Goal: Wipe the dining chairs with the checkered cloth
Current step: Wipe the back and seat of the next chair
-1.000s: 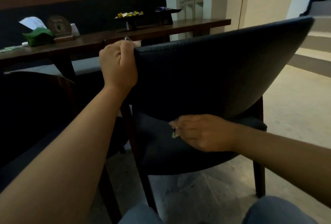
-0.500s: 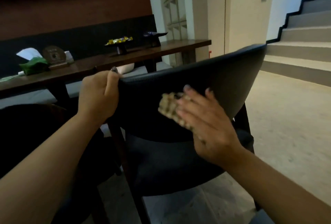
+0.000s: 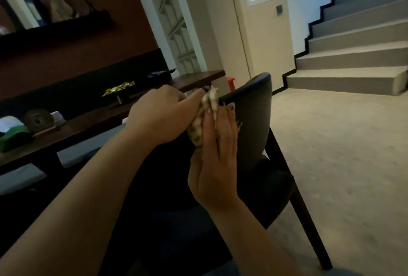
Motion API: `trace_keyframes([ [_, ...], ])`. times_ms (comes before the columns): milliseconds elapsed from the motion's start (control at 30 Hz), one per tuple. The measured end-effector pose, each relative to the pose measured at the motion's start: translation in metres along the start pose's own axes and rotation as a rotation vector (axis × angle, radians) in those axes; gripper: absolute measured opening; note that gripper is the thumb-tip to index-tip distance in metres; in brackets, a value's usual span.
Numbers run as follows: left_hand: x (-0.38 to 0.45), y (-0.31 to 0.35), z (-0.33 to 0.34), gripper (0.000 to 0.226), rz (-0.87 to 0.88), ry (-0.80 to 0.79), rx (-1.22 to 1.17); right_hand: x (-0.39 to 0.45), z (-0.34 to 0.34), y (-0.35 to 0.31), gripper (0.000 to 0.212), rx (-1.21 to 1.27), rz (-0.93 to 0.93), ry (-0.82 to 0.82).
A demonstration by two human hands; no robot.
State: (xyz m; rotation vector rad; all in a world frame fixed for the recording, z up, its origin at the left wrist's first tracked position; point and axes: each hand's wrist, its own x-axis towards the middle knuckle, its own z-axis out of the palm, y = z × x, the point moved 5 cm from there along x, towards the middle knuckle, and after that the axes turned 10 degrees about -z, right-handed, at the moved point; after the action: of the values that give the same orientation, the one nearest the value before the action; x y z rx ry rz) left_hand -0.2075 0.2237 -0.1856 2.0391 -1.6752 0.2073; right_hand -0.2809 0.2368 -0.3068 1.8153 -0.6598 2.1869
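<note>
Bunched beige checkered cloth [image 3: 202, 125] sandwiched between both grips beside dark chair [image 3: 254, 121] back: left hand [image 3: 161, 116] curled clamping it, right hand [image 3: 215, 160] flat, fingers straight, pressing it.

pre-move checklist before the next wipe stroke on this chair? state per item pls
1. Checkered cloth in hand: ok, held between left hand and right hand.
2. Cloth flat on chair backrest: not ok, bunched between the hands.
3. Left hand steadying the chair: not ok, it is on the cloth.
4. Backrest top edge reachable: ok, right fingertips at it.
5. Seat wiped: cannot tell.
</note>
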Motion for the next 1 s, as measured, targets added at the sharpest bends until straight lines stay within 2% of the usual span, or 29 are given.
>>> trace_keyframes([
  [67,-0.003,0.004,-0.001,0.067,0.004,-0.004,0.016,0.010,-0.010,0.012,0.050,0.024,0.076,0.093],
  [100,-0.003,0.006,0.000,0.068,0.004,-0.037,0.028,0.016,-0.016,0.023,0.051,0.064,0.186,0.167],
  [167,-0.004,0.008,0.002,0.064,-0.012,-0.133,0.016,0.029,-0.027,0.051,0.051,0.217,0.516,0.309],
  [267,-0.005,0.011,0.001,0.058,0.004,-0.190,-0.006,0.051,-0.033,0.103,0.040,0.403,0.887,0.382],
  [433,-0.006,0.014,0.000,0.059,0.038,-0.181,0.016,0.078,-0.028,0.198,0.022,0.385,1.116,0.192],
  [600,-0.007,0.017,0.000,0.062,0.052,-0.173,0.027,0.031,-0.008,0.254,0.019,0.351,1.401,-0.096],
  [700,-0.008,0.018,-0.001,0.059,0.045,-0.170,0.010,0.010,-0.008,0.258,0.019,0.287,1.415,-0.193],
  [767,-0.009,0.019,-0.001,0.062,0.049,-0.163,0.004,0.017,-0.012,0.253,0.021,0.252,1.356,-0.195],
  [833,-0.010,0.019,-0.002,0.064,0.049,-0.161,0.006,0.038,-0.017,0.243,0.025,0.239,1.188,-0.110],
  [900,-0.012,0.020,-0.002,0.065,0.041,-0.160,0.010,0.058,-0.022,0.226,0.026,0.332,1.018,0.058],
  [933,-0.013,0.020,-0.002,0.065,0.037,-0.154,0.013,0.062,-0.024,0.218,0.029,0.370,0.963,0.131],
  [1000,-0.013,0.020,-0.002,0.064,0.032,-0.131,0.021,0.054,-0.025,0.213,0.026,0.341,0.959,0.170],
])
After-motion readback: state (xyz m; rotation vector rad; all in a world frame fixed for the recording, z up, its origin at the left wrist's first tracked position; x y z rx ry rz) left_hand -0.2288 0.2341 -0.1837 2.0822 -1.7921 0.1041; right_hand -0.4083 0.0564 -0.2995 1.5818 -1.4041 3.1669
